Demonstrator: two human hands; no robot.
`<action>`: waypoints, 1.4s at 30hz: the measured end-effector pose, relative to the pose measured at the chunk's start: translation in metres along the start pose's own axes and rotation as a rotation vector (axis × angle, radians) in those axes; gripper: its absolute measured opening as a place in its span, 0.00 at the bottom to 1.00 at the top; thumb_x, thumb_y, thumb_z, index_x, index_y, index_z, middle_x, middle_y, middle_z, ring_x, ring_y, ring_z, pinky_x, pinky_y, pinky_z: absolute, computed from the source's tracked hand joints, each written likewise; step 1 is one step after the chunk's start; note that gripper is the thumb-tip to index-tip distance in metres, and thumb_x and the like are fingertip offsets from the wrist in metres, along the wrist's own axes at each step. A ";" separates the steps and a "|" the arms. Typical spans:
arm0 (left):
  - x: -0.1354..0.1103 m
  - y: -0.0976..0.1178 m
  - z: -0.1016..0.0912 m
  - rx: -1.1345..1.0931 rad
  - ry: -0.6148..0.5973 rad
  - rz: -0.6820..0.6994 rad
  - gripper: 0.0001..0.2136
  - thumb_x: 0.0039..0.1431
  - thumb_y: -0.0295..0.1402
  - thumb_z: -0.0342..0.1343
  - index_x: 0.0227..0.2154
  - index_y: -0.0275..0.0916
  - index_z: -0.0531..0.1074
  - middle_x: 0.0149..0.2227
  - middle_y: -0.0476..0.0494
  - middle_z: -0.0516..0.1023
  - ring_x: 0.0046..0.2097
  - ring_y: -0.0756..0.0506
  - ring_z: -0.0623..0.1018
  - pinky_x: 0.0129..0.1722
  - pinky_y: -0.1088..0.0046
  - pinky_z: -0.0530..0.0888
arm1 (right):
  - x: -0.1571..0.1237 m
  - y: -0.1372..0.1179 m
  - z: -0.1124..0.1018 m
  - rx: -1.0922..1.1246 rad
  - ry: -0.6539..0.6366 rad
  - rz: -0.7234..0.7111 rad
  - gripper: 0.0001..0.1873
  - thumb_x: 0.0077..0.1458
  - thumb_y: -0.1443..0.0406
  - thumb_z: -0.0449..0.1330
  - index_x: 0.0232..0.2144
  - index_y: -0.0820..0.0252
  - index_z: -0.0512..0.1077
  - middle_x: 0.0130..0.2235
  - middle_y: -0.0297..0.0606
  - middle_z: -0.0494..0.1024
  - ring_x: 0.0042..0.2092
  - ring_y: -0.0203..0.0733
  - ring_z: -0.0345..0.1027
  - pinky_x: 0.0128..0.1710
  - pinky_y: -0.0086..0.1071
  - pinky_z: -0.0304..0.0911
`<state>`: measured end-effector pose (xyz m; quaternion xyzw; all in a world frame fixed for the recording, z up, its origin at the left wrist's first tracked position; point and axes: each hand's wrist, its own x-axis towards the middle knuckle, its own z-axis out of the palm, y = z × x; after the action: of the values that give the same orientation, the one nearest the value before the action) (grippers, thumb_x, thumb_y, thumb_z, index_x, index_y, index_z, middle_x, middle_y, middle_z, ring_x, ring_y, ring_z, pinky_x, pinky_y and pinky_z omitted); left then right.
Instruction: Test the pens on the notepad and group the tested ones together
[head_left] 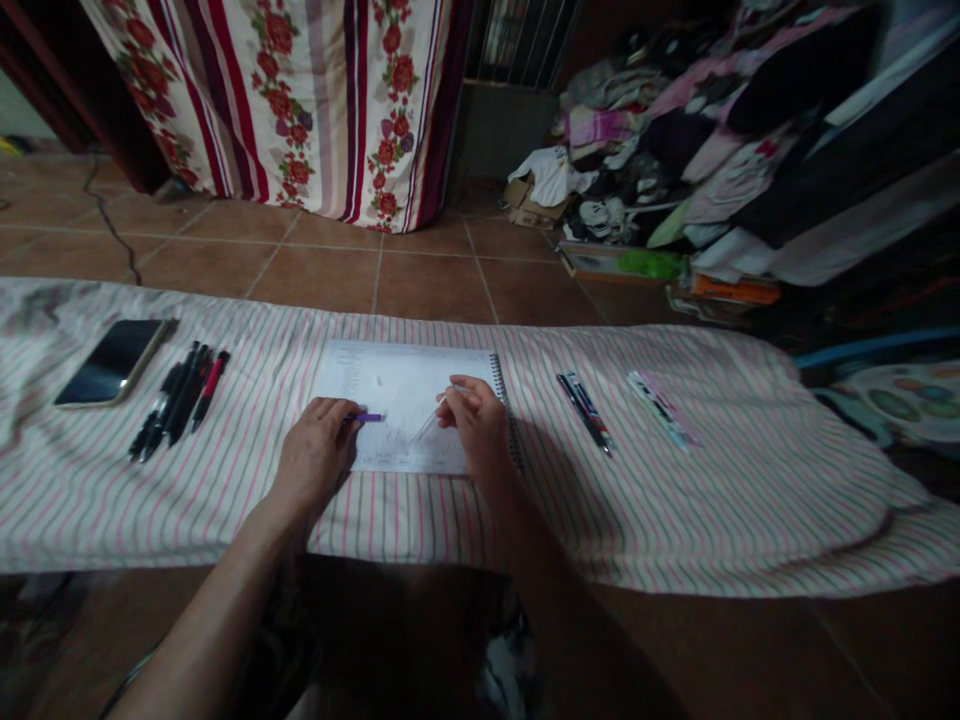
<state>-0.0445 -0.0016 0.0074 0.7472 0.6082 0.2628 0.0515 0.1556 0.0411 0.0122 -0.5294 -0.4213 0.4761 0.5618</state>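
**Q:** What does each grip hold?

**A:** Left hand [319, 450]: fingers closed on a short purple plastic piece [369, 417]. Only its end shows, so cap or marker cannot be told. Right hand [480, 425]: fingers pinched on a thin, pale, translucent pen [429, 426], slanted down to the page and faint against the paper.

**Q:** Where do these lie?

**A:** Both are over a white spiral-bound notebook [397, 385], open flat at the middle of the desk [750, 500], which is covered in pink-and-grey striped cloth. The wire binding runs down the right edge, partly hidden by the right hand. The marks on the page are too blurred to read.

**Q:** And farther out?

**A:** To the left is a bunch of black pens [169, 405] with one red pen [211, 388] beside it, then a dark smartphone [112, 360]. To the right lie two dark pens [585, 412], then a pale patterned pen [664, 410]. Behind are the terracotta tile floor [427, 280], a floral striped curtain [315, 100], and a heap of clothes [675, 150] cut off at the right.
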 end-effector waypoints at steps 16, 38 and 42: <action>0.018 -0.001 0.006 0.134 0.088 0.065 0.15 0.56 0.26 0.46 0.44 0.38 0.72 0.40 0.40 0.78 0.43 0.39 0.73 0.43 0.60 0.69 | -0.001 -0.003 -0.010 0.103 0.052 -0.014 0.14 0.45 0.61 0.60 0.35 0.62 0.68 0.22 0.30 0.75 0.20 0.31 0.67 0.17 0.24 0.63; 0.049 0.010 0.023 0.242 0.071 -0.075 0.11 0.60 0.34 0.49 0.35 0.43 0.78 0.35 0.41 0.77 0.40 0.39 0.71 0.28 0.68 0.64 | -0.014 -0.013 -0.032 0.214 0.033 0.095 0.18 0.46 0.61 0.64 0.39 0.63 0.68 0.26 0.32 0.76 0.24 0.31 0.67 0.22 0.26 0.65; 0.051 0.011 0.023 0.196 0.117 -0.062 0.10 0.59 0.34 0.50 0.31 0.42 0.77 0.36 0.40 0.77 0.41 0.40 0.71 0.32 0.67 0.67 | -0.010 -0.014 -0.031 0.264 0.061 0.119 0.18 0.43 0.60 0.65 0.37 0.63 0.70 0.25 0.32 0.76 0.24 0.31 0.66 0.22 0.26 0.63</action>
<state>-0.0185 0.0492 0.0087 0.7128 0.6559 0.2435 -0.0493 0.1858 0.0257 0.0242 -0.4893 -0.3058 0.5433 0.6098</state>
